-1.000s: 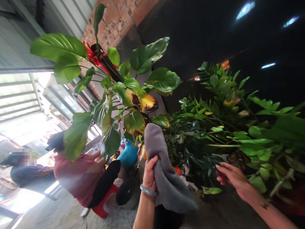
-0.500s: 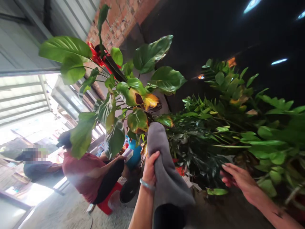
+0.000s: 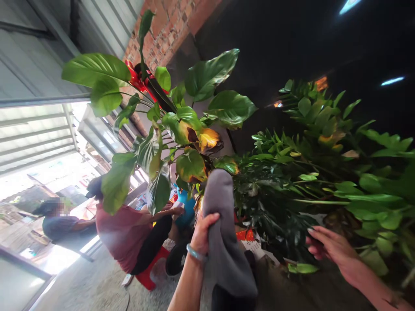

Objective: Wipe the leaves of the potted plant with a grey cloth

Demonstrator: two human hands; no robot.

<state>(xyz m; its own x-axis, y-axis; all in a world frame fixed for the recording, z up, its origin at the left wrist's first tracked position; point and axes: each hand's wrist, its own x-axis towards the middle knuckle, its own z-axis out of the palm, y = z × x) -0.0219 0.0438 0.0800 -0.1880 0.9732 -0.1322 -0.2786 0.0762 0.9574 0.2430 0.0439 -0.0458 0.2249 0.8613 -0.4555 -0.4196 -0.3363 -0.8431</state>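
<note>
My left hand (image 3: 203, 233), with a pale bracelet at the wrist, grips a grey sock (image 3: 223, 229) around its middle. The sock's rounded end points up, and its lower part widens down to a black section (image 3: 231, 298). Off to the right, my right hand (image 3: 332, 248) hovers apart from the sock, in front of dark leaves. Its fingers are loosely bent, with a gap between them, and nothing shows in them.
A big leafy plant (image 3: 189, 166) with yellowed leaves rises just beyond the sock. More green plants (image 3: 366, 194) fill the right side. At left a person in a red shirt (image 3: 121, 233) sits on a red stool (image 3: 147, 280), near a black bucket (image 3: 175, 259). Another person (image 3: 61, 224) sits farther back.
The view has shifted slightly, so the surroundings sit a little farther right. The sock has swung a bit and its black lower section shows differently. My left hand still grips it.
</note>
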